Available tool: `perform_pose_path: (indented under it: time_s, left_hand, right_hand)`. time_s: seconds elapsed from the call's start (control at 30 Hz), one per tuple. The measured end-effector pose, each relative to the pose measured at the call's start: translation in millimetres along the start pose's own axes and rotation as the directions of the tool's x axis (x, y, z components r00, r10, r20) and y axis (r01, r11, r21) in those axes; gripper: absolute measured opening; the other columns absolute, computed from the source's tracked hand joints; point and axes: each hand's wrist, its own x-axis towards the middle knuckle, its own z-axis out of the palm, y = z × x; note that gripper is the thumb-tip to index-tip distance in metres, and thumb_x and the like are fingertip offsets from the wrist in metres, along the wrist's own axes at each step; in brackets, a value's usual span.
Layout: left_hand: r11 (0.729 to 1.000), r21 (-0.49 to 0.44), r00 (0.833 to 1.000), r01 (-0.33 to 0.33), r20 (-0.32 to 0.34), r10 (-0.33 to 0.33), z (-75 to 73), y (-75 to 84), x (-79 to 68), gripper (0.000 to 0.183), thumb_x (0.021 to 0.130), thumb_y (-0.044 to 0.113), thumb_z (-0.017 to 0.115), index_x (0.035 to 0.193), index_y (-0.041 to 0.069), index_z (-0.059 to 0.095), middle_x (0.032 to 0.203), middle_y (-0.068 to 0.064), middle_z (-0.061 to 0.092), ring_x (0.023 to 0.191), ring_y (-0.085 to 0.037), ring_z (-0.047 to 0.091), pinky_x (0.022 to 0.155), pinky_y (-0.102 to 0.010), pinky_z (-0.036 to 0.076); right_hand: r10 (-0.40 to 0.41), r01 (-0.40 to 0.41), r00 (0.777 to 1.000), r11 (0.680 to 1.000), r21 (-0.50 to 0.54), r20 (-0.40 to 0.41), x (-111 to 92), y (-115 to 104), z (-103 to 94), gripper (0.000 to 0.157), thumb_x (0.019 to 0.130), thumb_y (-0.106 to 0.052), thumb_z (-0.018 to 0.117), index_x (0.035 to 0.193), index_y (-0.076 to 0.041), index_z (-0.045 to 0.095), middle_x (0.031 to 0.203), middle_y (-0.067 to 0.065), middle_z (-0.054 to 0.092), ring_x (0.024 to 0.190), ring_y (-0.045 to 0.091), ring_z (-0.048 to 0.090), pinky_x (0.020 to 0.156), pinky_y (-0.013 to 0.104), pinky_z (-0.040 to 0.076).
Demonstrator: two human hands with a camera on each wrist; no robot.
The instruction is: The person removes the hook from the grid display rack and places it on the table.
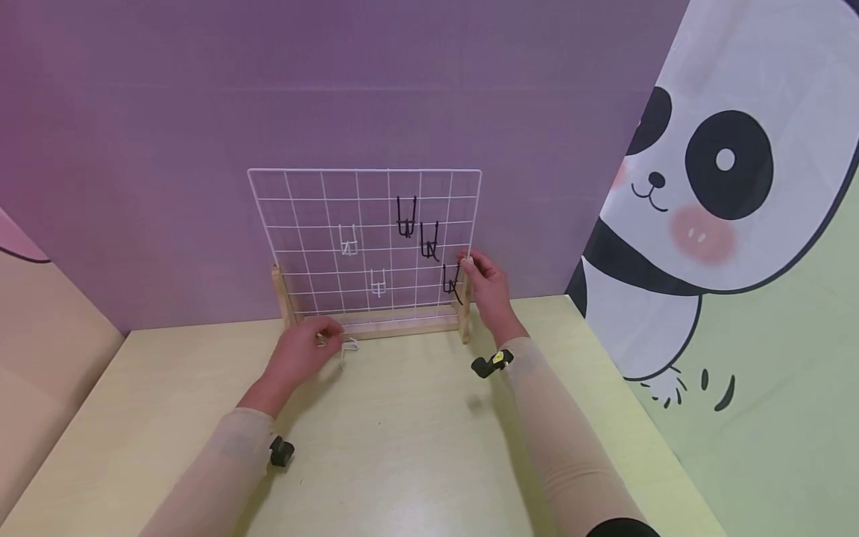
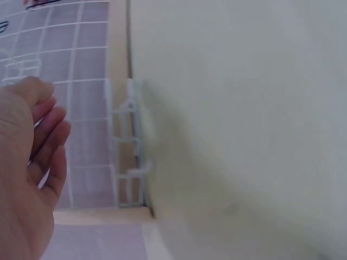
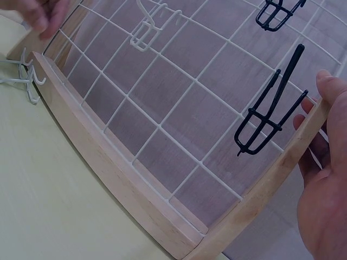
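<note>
A white wire grid panel stands in a wooden stand. My right hand holds the stand's right upright, thumb in front and fingers behind. A black hook hangs on the grid just beside it. My left hand is at the stand's lower left, fingers loosely bent; in the left wrist view no thing shows between them. A loose white hook is by the base rail, apart from the left hand; whether it rests against the rail is unclear.
Two more black hooks hang on the upper right of the grid. Two white hooks hang near its middle. The pale tabletop lies in front, with a purple wall behind and a panda picture at right.
</note>
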Motion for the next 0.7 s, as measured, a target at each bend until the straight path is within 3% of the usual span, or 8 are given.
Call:
perform_pose_path:
  time_s: [0.3, 0.5, 0.7]
  left_hand:
    - [0.999, -0.023, 0.98, -0.025, -0.198, 0.02, -20.2, 26.9, 19.5, 0.017, 0.104, 0.013, 0.074, 0.116, 0.002, 0.075, 0.113, -0.017, 0.072, 0.108, -0.038, 0.068, 0.094, -0.058, 0.058]
    - [0.993, -0.071, 0.95, -0.093, -0.306, 0.067, -33.8, 43.8, 33.6, 0.017, 0.102, 0.008, 0.074, 0.115, -0.003, 0.074, 0.111, -0.021, 0.072, 0.105, -0.042, 0.068, 0.091, -0.057, 0.056]
    - [0.982, -0.157, 0.919, -0.102, -0.392, 0.033, -39.8, 57.0, 46.2, 0.019, 0.1, 0.003, 0.075, 0.117, -0.005, 0.072, 0.114, -0.022, 0.071, 0.106, -0.04, 0.068, 0.095, -0.054, 0.056]
  right_hand:
    - [-0.015, 0.015, 1.0, 1.0, -0.008, 0.002, 1, 1, 0.2, 0.032, 0.114, -0.021, 0.066, 0.141, -0.008, 0.072, 0.142, 0.007, 0.073, 0.142, 0.022, 0.06, 0.127, 0.042, 0.04]
    - [-0.017, 0.017, 1.0, 1.0, 0.002, 0.003, 0, 0, 0.2, 0.032, 0.114, -0.02, 0.065, 0.141, -0.006, 0.072, 0.142, 0.008, 0.073, 0.142, 0.022, 0.06, 0.127, 0.042, 0.04]
    - [-0.011, 0.011, 1.0, 1.0, -0.008, 0.004, -1, 0, 0.4, 0.031, 0.114, -0.023, 0.065, 0.141, -0.008, 0.072, 0.142, 0.006, 0.073, 0.143, 0.021, 0.059, 0.127, 0.043, 0.039]
